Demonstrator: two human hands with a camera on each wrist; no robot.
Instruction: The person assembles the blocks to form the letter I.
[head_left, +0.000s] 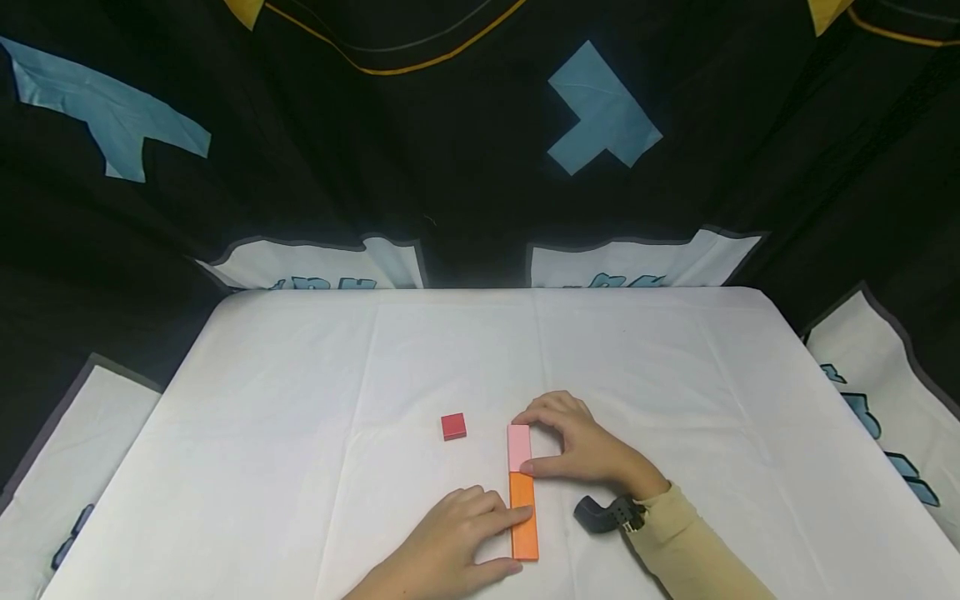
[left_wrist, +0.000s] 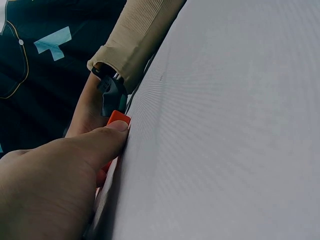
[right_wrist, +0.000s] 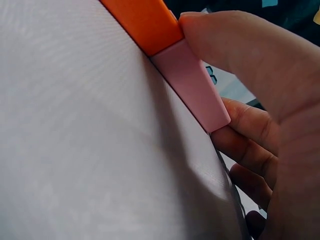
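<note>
A long orange block (head_left: 524, 542) and a shorter pink block (head_left: 519, 446) lie end to end in one line on the white table. My right hand (head_left: 573, 442) holds the pink block, its thumb near the joint and its fingers round the far end. In the right wrist view the pink block (right_wrist: 192, 85) meets the orange block (right_wrist: 145, 22). With the index finger across the orange block and the thumb at its near end, my left hand (head_left: 457, 537) grips it. The left wrist view shows that thumb against the block's orange end (left_wrist: 120, 116).
A small red block (head_left: 453, 427) lies on the white tablecloth (head_left: 637, 358), left of the pink block. A black curved device (head_left: 600, 515) is strapped at the right wrist, beside the beige sleeve (head_left: 693, 546). Black curtains with blue patches hang behind the table.
</note>
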